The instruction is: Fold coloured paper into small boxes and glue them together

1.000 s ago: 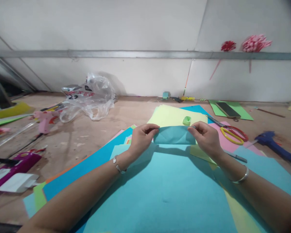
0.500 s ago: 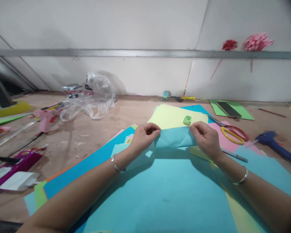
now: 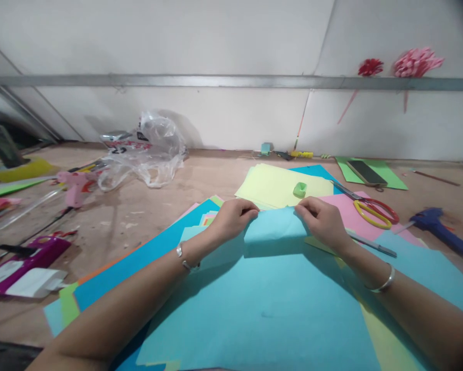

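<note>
A small piece of light blue paper [image 3: 275,226] is stretched between my two hands, bent over along its upper edge. My left hand [image 3: 235,219] pinches its upper left corner. At the upper right corner, the thumb and fingers of my right hand [image 3: 322,219] are closed on it. Beneath it lies a large light blue sheet [image 3: 262,309], shaded by my hands. Just beyond the hands, a small folded green paper piece [image 3: 299,190] rests on a stack of pale yellow paper [image 3: 270,183].
Scissors [image 3: 370,208], a grey cutter [image 3: 374,244] and a blue glue gun [image 3: 440,229] lie to the right. A phone [image 3: 366,172] sits on green paper. On the left are a pink glue gun [image 3: 74,188], a purple power strip [image 3: 41,257] and a plastic bag [image 3: 150,149].
My hands have come slightly closer together. The small blue paper has tipped, so its face now shows brighter with a shaded lower part. The view has shifted slightly.
</note>
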Demonstrator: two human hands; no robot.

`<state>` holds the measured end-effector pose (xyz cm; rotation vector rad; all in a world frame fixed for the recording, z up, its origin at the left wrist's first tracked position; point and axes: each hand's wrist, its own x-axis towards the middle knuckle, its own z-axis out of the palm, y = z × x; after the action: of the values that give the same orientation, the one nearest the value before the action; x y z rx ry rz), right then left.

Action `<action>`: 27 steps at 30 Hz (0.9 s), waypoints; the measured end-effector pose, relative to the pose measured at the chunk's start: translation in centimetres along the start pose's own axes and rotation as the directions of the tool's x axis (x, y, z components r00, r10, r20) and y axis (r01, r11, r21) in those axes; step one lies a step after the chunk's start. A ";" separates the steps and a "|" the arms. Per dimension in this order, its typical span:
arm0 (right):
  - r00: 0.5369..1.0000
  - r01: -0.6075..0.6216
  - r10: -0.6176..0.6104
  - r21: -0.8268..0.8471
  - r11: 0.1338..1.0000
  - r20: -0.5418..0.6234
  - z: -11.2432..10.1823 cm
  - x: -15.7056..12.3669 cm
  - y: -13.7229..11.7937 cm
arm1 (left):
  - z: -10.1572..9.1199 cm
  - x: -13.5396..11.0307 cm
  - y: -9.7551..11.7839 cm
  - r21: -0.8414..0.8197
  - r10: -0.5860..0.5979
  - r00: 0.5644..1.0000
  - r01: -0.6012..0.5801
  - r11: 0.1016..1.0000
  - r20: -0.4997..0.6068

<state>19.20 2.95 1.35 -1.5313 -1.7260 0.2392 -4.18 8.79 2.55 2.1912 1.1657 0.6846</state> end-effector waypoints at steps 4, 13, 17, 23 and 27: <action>0.959 0.000 0.037 -0.130 0.991 0.282 0.1 0.1 -0.1 | -0.5 0.0 -0.3 0.201 -0.044 0.976 0.000 0.980 0.213; 0.873 0.189 0.123 -0.560 0.807 0.472 1.2 -0.8 -1.0 | -0.1 -1.2 0.7 0.402 -0.029 0.940 -0.117 0.908 0.340; 0.864 0.248 0.115 -0.615 0.748 0.490 1.7 -1.2 -0.8 | 0.2 -1.4 0.4 0.491 0.039 0.919 -0.245 0.836 0.392; 0.849 0.287 0.123 -0.644 0.709 0.514 1.7 -1.3 -0.8 | 0.5 -1.2 0.4 0.488 0.064 0.914 -0.271 0.829 0.400; 0.841 0.296 0.134 -0.652 0.698 0.525 1.6 -1.2 -1.1 | 0.8 -1.4 0.9 0.466 0.155 0.908 -0.338 0.817 0.388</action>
<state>17.28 2.15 0.42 -2.0625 -2.5456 -0.0985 -3.89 6.99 2.36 2.8203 0.9652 0.0598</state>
